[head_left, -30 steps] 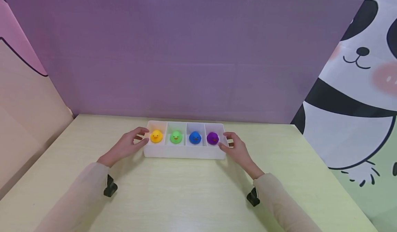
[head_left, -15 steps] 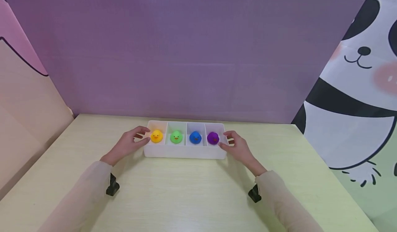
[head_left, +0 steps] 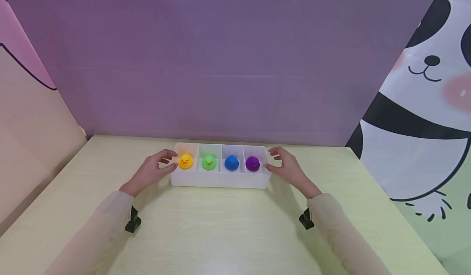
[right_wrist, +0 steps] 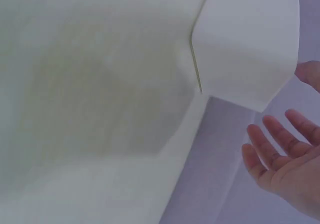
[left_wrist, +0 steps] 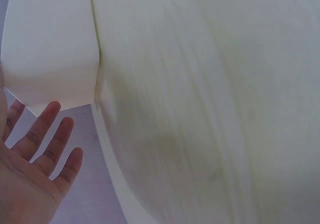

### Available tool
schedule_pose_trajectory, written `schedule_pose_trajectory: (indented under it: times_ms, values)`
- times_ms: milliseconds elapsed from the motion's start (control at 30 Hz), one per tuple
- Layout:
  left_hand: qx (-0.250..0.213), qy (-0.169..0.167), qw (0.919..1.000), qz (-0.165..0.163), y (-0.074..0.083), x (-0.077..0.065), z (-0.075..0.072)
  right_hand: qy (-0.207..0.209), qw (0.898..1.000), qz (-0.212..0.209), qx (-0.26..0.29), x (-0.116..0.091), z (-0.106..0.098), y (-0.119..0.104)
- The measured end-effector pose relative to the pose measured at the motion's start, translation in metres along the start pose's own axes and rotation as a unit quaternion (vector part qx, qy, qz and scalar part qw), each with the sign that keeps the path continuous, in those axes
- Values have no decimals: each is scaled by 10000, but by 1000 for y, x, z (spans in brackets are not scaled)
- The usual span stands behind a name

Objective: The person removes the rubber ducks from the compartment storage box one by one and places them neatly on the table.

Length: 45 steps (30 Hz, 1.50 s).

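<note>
A white four-sided box (head_left: 218,180) with a row of compartments stands on the table (head_left: 213,226). Each compartment holds one toy duck: a yellow duck (head_left: 185,161), a green duck (head_left: 209,162), a blue duck (head_left: 232,163) and a purple duck (head_left: 252,164), left to right. At the box's left end is my left hand (head_left: 152,171), thumb and fingers spread at its rim; in the left wrist view its fingers (left_wrist: 47,124) are extended by the end wall. My right hand (head_left: 288,168) is at the right end, thumb near the rim, its fingers (right_wrist: 265,144) extended apart from the wall.
A purple backdrop (head_left: 220,62) rises behind the table's far edge. To the right hangs a panda-printed sheet (head_left: 416,160); a pale wall panel (head_left: 33,144) borders the left side. Both wrists carry black camera mounts (head_left: 133,220).
My right hand has drawn off to the right and slightly back from the box's end, its fingers coming away. The left hand stays nearly where it was. The box and ducks have not moved.
</note>
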<state>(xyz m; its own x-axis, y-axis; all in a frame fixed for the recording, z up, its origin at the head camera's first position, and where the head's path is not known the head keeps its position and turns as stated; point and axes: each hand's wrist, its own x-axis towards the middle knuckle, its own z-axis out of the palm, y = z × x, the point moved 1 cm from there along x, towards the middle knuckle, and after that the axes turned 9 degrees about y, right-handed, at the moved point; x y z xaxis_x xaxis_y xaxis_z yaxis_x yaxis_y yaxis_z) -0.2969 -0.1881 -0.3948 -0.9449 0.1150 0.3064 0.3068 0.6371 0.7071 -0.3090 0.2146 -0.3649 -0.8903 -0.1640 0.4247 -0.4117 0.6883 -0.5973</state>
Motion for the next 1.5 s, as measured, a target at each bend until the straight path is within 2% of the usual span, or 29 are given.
schedule_pose_trajectory:
  times_ms: [500, 800, 1167, 1500]
  values:
    - [81, -20, 10000, 0, -2, 3, 2, -180, 9981, -517, -294, 25, -14, 0]
    - [162, -3, 9999, 0, 0, 2, 1, -238, 9939, -930, -544, 38, -15, -4]
    - [204, 49, 9998, 32, 0, 2, 2, -705, 9809, -1528, -981, 44, 0, -3]
    - [249, 59, 9997, -9, 0, 1, 2, -952, 9689, -1737, -1481, 41, 8, -6]
